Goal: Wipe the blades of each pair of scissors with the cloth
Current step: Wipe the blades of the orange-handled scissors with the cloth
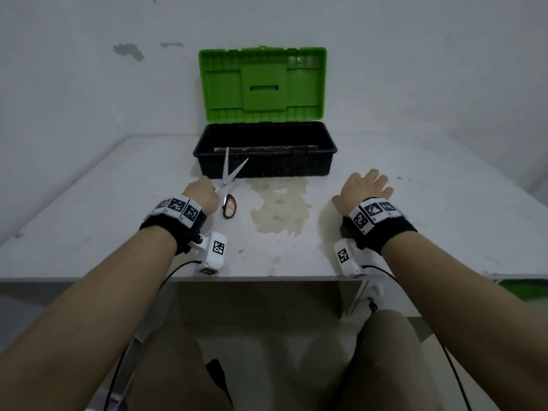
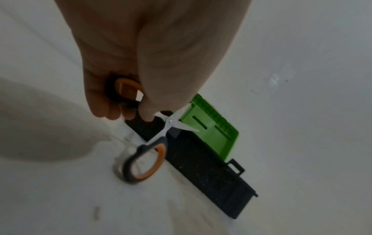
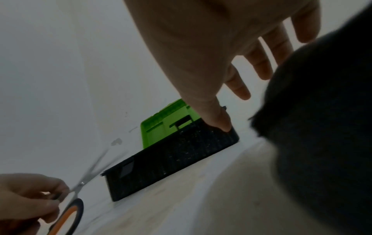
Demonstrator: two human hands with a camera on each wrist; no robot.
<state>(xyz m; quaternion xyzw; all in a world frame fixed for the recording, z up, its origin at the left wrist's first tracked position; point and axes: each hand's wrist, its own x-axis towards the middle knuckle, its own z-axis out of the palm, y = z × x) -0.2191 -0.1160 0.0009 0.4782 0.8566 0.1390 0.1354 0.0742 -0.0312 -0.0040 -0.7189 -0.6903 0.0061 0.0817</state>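
Note:
A pair of scissors (image 1: 227,182) with black-and-orange handles and parted silver blades points away from me, just in front of the toolbox. My left hand (image 1: 201,194) grips one handle loop (image 2: 125,91), while the other loop (image 2: 145,162) hangs free above the table. The blades (image 2: 182,125) stand apart in a V. My right hand (image 1: 366,188) hovers over the table to the right with its fingers (image 3: 259,63) spread and nothing in it. No cloth shows in any view.
A black toolbox (image 1: 264,151) with its green lid (image 1: 262,84) raised stands at the back of the white table (image 1: 430,221), against the wall. A yellowish stain (image 1: 280,207) marks the table between my hands. The table's near edge runs below my wrists.

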